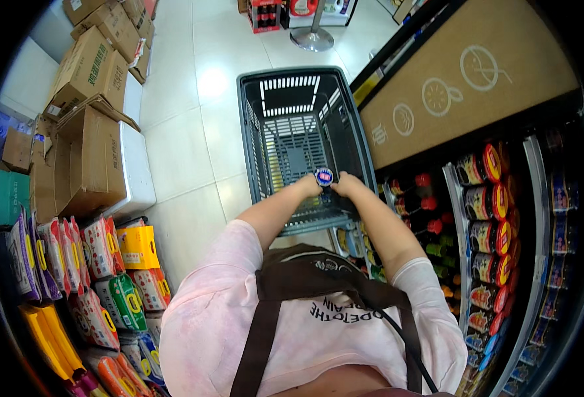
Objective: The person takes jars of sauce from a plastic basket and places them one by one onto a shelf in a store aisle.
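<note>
My left hand [309,185] and my right hand [349,185] are close together over the near part of a dark grey plastic shopping basket cart [246,144]. Between them is a small round-topped container [324,176], its top blue and red with a pale rim. The fingers of my left hand close against its left side, and the thumb of my right hand reaches its right side. The container's lower part is hidden from above. Beneath my hands, the cart's slatted floor [297,156] shows.
Shelves on the right hold jars with red and yellow lids [490,238] below a brown panel [450,94]. At left are cardboard boxes [91,159], a white foam box [135,168] and stacked handled bags [123,297]. A metal post base [312,39] stands ahead on the tiled floor [173,114].
</note>
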The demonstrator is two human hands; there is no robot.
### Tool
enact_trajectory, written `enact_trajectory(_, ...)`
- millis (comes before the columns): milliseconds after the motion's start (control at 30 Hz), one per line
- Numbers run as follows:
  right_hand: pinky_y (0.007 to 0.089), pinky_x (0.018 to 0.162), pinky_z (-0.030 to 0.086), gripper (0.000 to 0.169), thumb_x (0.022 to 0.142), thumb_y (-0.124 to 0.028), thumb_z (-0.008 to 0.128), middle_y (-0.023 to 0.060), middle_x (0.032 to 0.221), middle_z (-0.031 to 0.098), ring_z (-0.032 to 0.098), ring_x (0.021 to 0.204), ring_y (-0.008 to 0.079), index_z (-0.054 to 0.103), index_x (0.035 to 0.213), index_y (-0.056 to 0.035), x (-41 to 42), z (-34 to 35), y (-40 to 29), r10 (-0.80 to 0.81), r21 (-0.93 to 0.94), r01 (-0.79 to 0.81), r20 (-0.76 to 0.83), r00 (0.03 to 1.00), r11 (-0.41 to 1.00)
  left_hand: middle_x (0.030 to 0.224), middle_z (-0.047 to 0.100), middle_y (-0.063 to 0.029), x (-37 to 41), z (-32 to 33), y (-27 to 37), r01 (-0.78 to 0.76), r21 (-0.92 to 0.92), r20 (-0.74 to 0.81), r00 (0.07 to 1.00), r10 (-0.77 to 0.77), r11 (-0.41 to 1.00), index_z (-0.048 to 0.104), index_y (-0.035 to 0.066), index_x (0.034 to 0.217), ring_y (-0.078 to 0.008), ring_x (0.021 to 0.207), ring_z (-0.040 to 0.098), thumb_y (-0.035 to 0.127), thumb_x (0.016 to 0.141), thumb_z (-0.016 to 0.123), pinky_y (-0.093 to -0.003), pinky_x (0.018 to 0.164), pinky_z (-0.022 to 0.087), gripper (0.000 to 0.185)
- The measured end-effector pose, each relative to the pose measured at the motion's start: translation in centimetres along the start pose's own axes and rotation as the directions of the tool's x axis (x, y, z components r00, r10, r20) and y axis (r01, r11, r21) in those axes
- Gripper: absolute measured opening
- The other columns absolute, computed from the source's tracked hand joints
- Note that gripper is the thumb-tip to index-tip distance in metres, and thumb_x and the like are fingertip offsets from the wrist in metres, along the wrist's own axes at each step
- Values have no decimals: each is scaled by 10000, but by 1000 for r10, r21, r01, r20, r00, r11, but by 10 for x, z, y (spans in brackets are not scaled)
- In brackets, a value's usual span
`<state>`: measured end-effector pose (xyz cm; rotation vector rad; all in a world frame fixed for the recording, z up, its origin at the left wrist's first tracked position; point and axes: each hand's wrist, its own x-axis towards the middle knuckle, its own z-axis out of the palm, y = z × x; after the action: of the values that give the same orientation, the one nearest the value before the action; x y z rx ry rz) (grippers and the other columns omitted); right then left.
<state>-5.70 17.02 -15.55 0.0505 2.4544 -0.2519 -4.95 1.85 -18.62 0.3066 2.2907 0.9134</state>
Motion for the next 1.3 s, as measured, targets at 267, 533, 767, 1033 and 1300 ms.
enact_trajectory(267, 367, 867, 404, 558, 758, -293, 549, 227, 1148, 485, 492, 1052, 325, 398, 1187, 31, 31, 21, -2, -30, 69, 25, 70, 997, 997, 901, 601, -213, 37, 25, -18, -3, -81, -63, 998, -2, 997, 592, 50, 978, -327, 814, 597, 266, 772, 514, -385, 684, 473, 309)
enact_trajectory(533, 354, 825, 423, 455, 735, -289, 603, 169, 1085, 551, 544, 977, 303, 513, 1124, -71, 85, 63, 9, -291, 306, 249, 103, 951, 919, 972, 593, -166, 49, 48, -24, -87, -382, -13, 996, 88, 920, 548, 58, 1062, -279, 885, 576, 186, 765, 533, -364, 727, 459, 324)
enact_trajectory(767, 362, 865, 402, 804, 695, -314, 635, 211, 1139, 503, 512, 1037, 310, 193, 1326, -82, 94, 82, 20, -7, 245, -17, 96, 995, 969, 1116, 480, -256, 29, 24, 5, 301, -418, 149, 953, -262, 857, 170, -64, 1244, -306, 955, 544, 343, 738, 590, -375, 792, 440, 773)
enact_trajectory(1033, 341, 863, 411, 826, 671, -268, 684, 184, 1176, 487, 511, 1038, 296, 219, 1326, -79, 72, 48, 1, 73, 319, -113, 135, 988, 941, 1039, 539, -238, 55, 35, -30, 166, -318, -35, 982, -187, 933, 300, -72, 1186, -318, 920, 560, 441, 698, 609, -339, 742, 454, 772)
enact_trajectory(1300, 364, 731, 465, 864, 650, -199, 714, 199, 1056, 550, 563, 918, 277, 180, 1310, -36, 67, 41, 1, 91, 366, -187, 264, 960, 912, 1011, 568, -187, 14, -1, 25, 339, -489, 140, 940, -311, 804, 415, 11, 1150, -277, 882, 577, 394, 680, 634, -335, 701, 468, 645)
